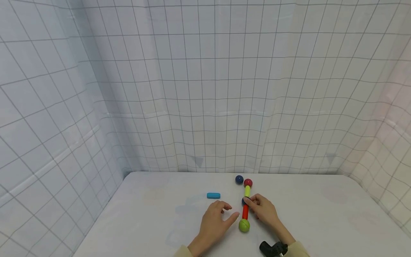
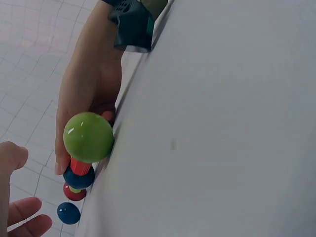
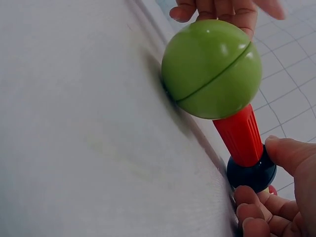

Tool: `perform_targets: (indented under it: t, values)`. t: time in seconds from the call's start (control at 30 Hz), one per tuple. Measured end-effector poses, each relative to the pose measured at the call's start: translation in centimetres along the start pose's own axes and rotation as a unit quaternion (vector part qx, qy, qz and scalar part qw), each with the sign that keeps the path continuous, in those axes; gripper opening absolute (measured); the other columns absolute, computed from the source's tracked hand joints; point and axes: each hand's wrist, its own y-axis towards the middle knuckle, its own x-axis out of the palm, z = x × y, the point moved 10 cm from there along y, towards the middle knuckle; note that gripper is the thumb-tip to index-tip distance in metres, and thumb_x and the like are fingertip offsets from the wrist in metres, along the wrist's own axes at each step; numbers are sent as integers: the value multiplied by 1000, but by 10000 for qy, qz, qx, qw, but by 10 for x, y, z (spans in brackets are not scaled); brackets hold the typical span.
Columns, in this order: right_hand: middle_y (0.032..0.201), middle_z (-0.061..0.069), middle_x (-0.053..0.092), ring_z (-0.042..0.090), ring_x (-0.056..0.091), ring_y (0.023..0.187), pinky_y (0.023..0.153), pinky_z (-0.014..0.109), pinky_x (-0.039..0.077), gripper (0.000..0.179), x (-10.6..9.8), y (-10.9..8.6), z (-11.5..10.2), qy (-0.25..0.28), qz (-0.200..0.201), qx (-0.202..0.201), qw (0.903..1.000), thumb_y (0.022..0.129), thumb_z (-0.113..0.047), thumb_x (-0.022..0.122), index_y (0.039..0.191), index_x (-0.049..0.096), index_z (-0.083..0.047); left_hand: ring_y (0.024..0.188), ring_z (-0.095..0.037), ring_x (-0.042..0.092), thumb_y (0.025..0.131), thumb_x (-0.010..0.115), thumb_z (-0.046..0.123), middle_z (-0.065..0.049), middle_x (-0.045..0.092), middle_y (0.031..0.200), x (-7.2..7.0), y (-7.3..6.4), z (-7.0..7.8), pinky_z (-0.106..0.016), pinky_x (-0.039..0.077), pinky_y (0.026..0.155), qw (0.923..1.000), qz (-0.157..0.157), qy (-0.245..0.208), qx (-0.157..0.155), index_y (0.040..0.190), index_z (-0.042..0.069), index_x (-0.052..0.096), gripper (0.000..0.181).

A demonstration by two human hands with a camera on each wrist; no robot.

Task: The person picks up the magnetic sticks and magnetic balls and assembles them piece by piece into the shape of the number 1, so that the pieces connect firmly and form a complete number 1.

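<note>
A chain of balls and rods lies on the table: a green ball nearest me, a red rod, a dark blue ball, a yellow-green rod and a red ball at the far end. My right hand pinches the dark blue ball in the middle between thumb and fingers. To the left of the chain, my left hand hovers with fingers loosely bent and thumb pointing at the red rod, nothing in its grasp.
A loose blue ball sits beside the red ball. The light blue rod lies alone beyond my left hand. A white table carries everything, with a gridded curtain behind and at the sides. My right wrist wears a black device.
</note>
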Motion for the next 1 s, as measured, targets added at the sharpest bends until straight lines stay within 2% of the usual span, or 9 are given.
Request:
perform_targets:
  t: [0.13,0.27,0.4,0.53,0.67,0.83,1.0]
  values:
    - [62,-3,51,13,45,45,43,27,37,38,1,0,1,-21,-7,5,10000,86,-46,66,88,61,-9,83,-10,52,87,63,51,8,58,92,-13,5,0,-27,46,69,9980,365,350,391,94,17,63,34]
    - [62,-2,51,13,44,45,43,27,37,38,1,1,1,-21,-6,1,10000,86,-46,66,88,61,-9,86,-15,51,84,70,42,3,59,93,-27,10,1,-31,46,73,9900,854,699,881,95,14,64,32]
    - [62,-3,51,13,44,44,43,27,37,37,1,1,1,-30,-19,-7,10000,86,-46,66,88,61,-9,89,-18,51,79,75,39,0,60,95,-35,17,-5,-34,44,78,9838,1086,1006,1007,97,12,64,34]
    - [62,-3,51,13,44,44,42,27,36,37,1,0,1,-26,-25,-26,10000,86,-45,66,88,61,-9,98,-22,51,79,76,38,-3,60,103,-36,23,-12,-37,43,81,9813,1006,1343,943,104,11,65,38]
    - [62,-3,51,13,44,44,42,27,36,36,0,0,0,-9,-23,-37,10000,86,-45,66,88,61,-9,108,-27,50,80,75,35,-7,60,114,-33,26,-17,-41,42,84,9824,751,1510,809,113,8,65,43]
    - [62,-3,51,13,44,44,42,27,36,37,0,0,0,2,-44,2,10000,86,-46,66,89,61,-9,112,-30,48,81,75,31,-11,59,119,-27,29,-23,-44,41,86,9850,492,1529,627,118,5,63,46]
    - [62,-3,51,13,44,44,42,27,36,38,0,0,1,-1,-40,5,10000,86,-47,66,89,61,-10,114,-32,47,81,75,31,-13,57,121,-23,32,-31,-47,39,88,9866,360,1507,503,121,5,61,49]
